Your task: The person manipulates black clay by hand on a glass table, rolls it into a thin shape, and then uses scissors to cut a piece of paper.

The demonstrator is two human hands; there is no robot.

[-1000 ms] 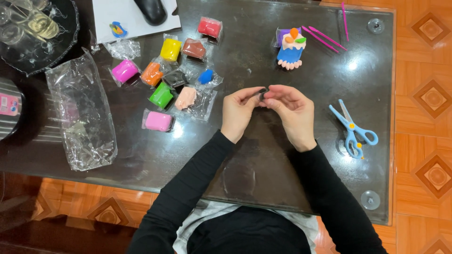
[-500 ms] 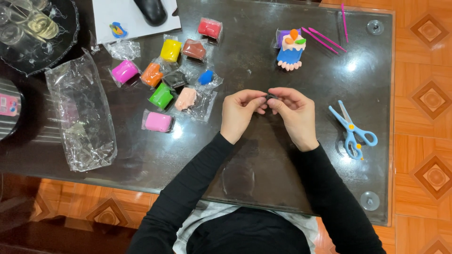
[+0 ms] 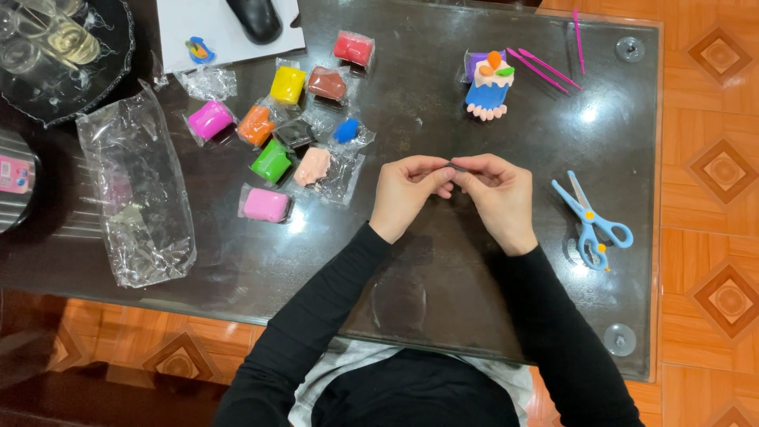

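The left hand (image 3: pixel 405 192) and right hand (image 3: pixel 496 194) draw closer than a second ago, fingertips now meeting over the dark clay bit (image 3: pixel 452 165), which is nearly hidden where it earlier showed between them.

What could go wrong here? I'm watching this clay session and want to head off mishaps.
The dark bit of clay pinched between the left hand and right hand is tiny, so it might drop and be hard to spot on the dark glass table. The blue scissors lie open near the right wrist, which could bump them.
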